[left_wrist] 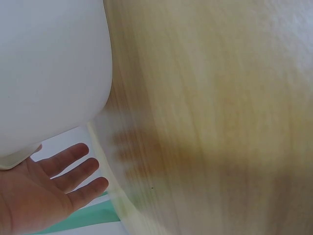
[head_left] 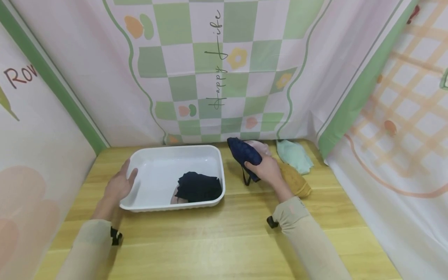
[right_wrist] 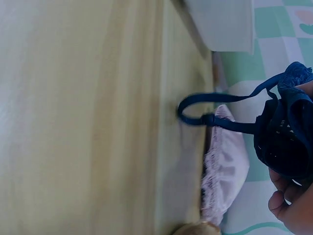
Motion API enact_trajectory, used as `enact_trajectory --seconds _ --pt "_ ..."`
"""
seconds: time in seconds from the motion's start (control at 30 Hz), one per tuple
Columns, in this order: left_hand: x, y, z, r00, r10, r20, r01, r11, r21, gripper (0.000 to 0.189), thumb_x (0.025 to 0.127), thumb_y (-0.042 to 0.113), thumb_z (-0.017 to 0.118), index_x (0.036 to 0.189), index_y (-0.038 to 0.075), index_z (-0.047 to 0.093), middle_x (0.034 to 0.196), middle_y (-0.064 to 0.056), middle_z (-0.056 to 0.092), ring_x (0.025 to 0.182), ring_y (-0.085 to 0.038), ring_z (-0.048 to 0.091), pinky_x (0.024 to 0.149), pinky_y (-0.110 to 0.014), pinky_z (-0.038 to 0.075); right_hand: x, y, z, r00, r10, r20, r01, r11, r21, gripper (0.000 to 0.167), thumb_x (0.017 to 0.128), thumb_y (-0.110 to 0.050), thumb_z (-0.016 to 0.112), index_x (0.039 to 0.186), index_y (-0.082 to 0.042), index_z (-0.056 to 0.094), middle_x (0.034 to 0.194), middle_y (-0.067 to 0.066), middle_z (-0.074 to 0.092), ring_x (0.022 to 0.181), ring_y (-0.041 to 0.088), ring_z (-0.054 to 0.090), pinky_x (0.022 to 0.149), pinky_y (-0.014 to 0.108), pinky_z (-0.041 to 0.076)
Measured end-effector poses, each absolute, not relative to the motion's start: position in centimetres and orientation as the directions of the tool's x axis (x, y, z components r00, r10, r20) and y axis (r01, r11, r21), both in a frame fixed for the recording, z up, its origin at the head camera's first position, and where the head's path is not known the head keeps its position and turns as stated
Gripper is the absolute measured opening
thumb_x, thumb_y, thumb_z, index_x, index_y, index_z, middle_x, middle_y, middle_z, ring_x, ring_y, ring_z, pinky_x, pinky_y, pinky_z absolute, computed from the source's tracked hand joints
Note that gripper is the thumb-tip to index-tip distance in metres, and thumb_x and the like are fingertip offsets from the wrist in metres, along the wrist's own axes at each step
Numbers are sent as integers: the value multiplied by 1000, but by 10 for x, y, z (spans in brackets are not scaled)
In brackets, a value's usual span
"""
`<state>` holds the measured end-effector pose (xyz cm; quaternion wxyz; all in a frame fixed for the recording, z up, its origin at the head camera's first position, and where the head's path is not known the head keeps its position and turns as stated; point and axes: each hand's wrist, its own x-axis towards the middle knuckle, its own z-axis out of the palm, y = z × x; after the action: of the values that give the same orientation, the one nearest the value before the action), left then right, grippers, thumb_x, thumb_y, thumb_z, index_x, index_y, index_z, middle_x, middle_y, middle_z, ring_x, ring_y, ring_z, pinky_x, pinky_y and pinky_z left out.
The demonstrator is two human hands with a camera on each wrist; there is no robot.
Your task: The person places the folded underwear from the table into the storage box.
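Note:
My right hand (head_left: 267,169) grips a folded navy bra (head_left: 243,155) at the right of the white tray. One looped strap (right_wrist: 220,95) hangs from it, plain in the right wrist view. At the tray's left edge my left hand (head_left: 119,186) touches the rim, thumb over the edge; its other fingers (left_wrist: 80,171) stay extended and spread outside the wall. The tray (head_left: 150,149) contains a black scallop-edged garment (head_left: 199,187) in its near right corner, partly covering a pinkish piece (head_left: 177,197).
Beyond and beside my right hand lie a pale pink lace-edged garment (head_left: 259,147), a mint garment (head_left: 294,155) and a mustard garment (head_left: 295,181). Printed curtains (head_left: 224,85) hang behind the wooden table (head_left: 196,241) and along both sides.

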<state>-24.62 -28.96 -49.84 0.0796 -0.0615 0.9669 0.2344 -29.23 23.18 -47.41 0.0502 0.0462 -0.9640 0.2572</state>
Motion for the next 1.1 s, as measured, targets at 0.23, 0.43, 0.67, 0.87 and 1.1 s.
enact_trajectory --seconds 0.23,0.43,0.67,0.87,1.1 --pt "-246 -291 -499 -982 -78 -173 -148 884 444 85 99 69 5 160 11 -11 158 -37 15 140 -61 25 116 -69 25 -291 223 -460 -983 -85 164 -157 849 -504 75 86 -58 66 144 -11 53 132 24 64 120 43 61 103 55 50" --pt "-247 -292 -502 -983 -76 -167 -144 885 444 86 99 69 5 160 11 -9 159 -36 15 140 -61 25 115 -69 26 -289 213 -446 -969 -111 219 -213 825 -524 69 86 -54 67 143 -16 56 139 15 62 128 39 54 105 55 48" --pt "-248 -292 -501 -980 -80 -181 -155 879 450 87 98 70 5 160 11 -10 159 -36 15 140 -61 25 114 -70 26 -290 203 -438 -954 -128 271 -252 832 -495 58 85 -50 69 124 -7 68 122 14 71 121 35 60 110 51 43" --pt "-248 -293 -502 -984 -72 -160 -138 882 450 85 99 68 5 160 10 -8 158 -36 16 139 -61 26 115 -70 26 -290 194 -432 -952 -130 277 -255 837 -484 60 83 -53 69 126 -10 66 123 11 71 119 34 61 109 52 43" --pt "-247 -291 -502 -985 -75 -157 -139 882 451 84 100 67 7 160 10 -8 159 -36 16 140 -60 25 116 -68 26 -289 179 -421 -964 -127 235 -235 824 -515 57 83 -57 68 116 -10 68 111 13 73 101 33 69 89 48 57"
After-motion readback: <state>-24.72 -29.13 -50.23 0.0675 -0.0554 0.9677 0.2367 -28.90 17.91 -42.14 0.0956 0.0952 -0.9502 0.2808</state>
